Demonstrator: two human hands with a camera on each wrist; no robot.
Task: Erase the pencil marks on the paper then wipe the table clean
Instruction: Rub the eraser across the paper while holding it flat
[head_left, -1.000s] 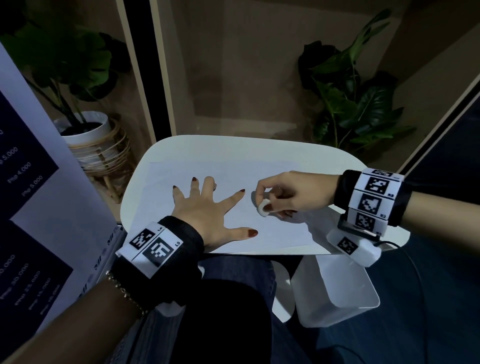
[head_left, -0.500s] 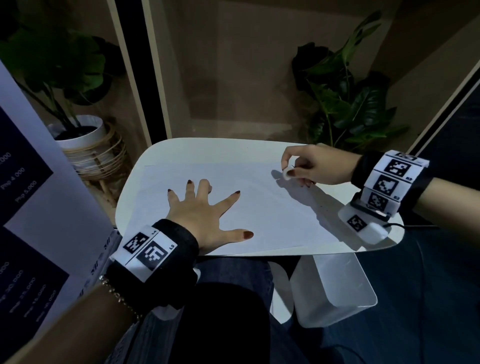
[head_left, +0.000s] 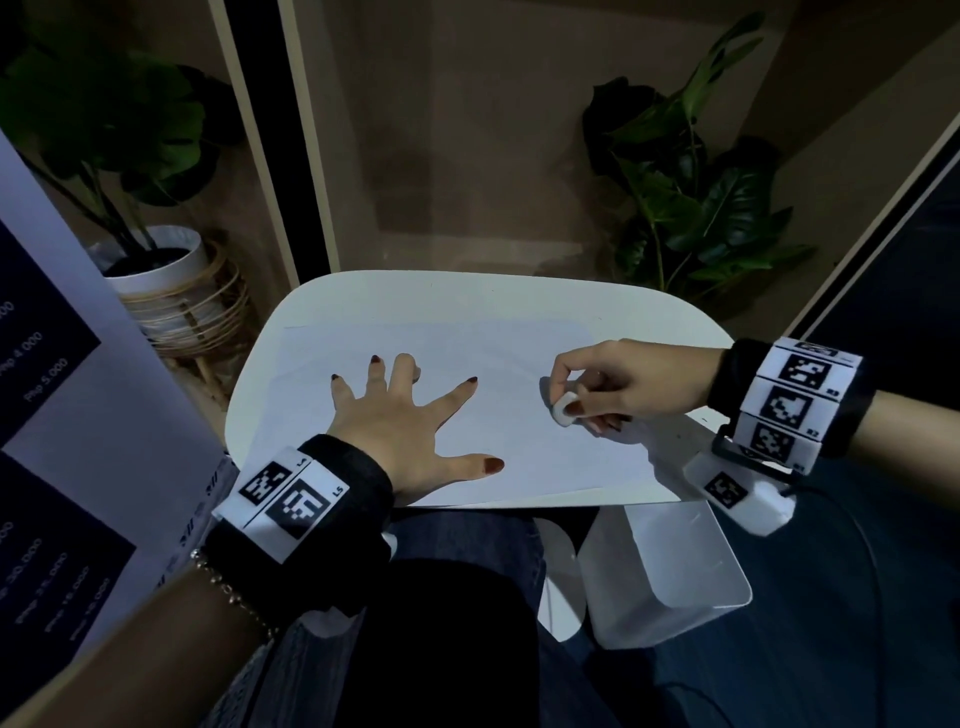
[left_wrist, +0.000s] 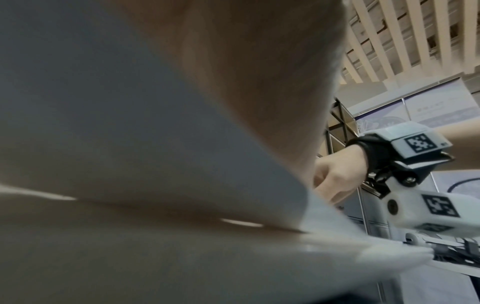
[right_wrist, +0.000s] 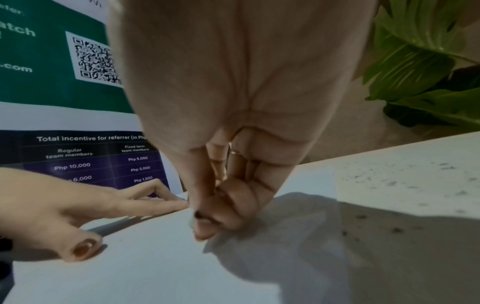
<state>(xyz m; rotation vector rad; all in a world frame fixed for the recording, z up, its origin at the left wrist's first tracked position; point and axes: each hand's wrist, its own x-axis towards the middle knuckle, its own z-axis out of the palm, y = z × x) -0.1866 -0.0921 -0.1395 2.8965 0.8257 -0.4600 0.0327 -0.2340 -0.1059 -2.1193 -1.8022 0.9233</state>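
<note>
Right fingertips: thumb and forefinger of the right hand (head_left: 613, 387) pinch a small white eraser (head_left: 564, 408); the other fingers curl under, their tips touching the sheet.
Eraser contact: its lower end appears to touch the paper (head_left: 519, 457). The right wrist view hides the eraser behind the fingers, so this rests on the head view alone.
Left fingers: the left hand (head_left: 400, 421) lies flat and spread, palm down, holding nothing and pinning the sheet on its left half.
Paper: a white sheet lying lengthwise across the table (head_left: 415, 296), long axis left to right, near edge close to the table's near rim.
Pencil marks: too faint to make out in this dim light; I cannot tell where any remain.
Key relation: the eraser sits on the sheet's right portion, well apart from the left hand's thumb. The unrubbed run of paper lies leftward from the right fingertips, along the sheet's long axis, and the right hand is the nearer one for it.
Judgement: erasing looks under way; strokes toward the pinning hand would likely buckle the sheet less than strokes away from it.
Table beyond the sheet: dark specks, probably eraser crumbs, dot the bare top (right_wrist: 405, 222) to the right.
Farther out: a white bin (head_left: 670, 566) stands under the table's right side; potted plants (head_left: 696, 197) beyond.
</note>
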